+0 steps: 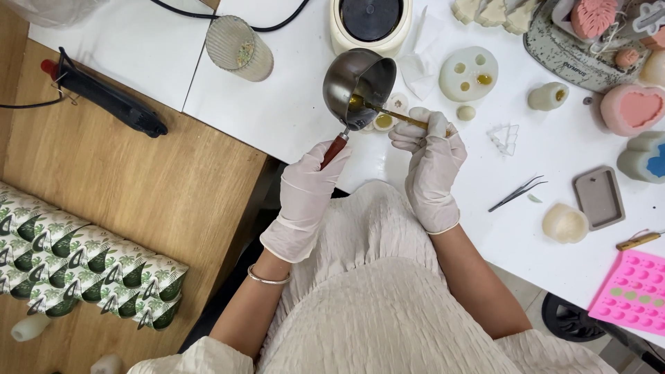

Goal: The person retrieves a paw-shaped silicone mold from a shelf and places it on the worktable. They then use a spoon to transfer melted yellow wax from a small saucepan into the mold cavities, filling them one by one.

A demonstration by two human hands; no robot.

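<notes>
A small steel saucepan [358,86] with a red-brown handle was held tilted over the near edge of the white table [291,118], its mouth turned toward the person; a little yellow-green liquid sat low inside it. Under its lip, on the table, lay a small pale mould [385,121] holding the same yellowish fill. Farther right stood a round white silicone mould [469,73] with several wells, one of them filled yellow. A ribbed glass tumbler [239,47] lay on its side toward the table's far left corner, with a few specks inside, and a cream-coloured melting pot [370,24] with a dark lid stood at the far edge. At the near right corner, a pink silicone tray [632,284] showed rows of small wells, some greenish.

The left hand [308,190] — gloved in white — was closed in a fist round the saucepan's handle, wrist bent upward, a thin bangle on the forearm. The right hand [433,163], gloved too, pinched a slim brass-coloured stick [395,116] between thumb and fingertips, its tip reaching into the pan's liquid.
</notes>
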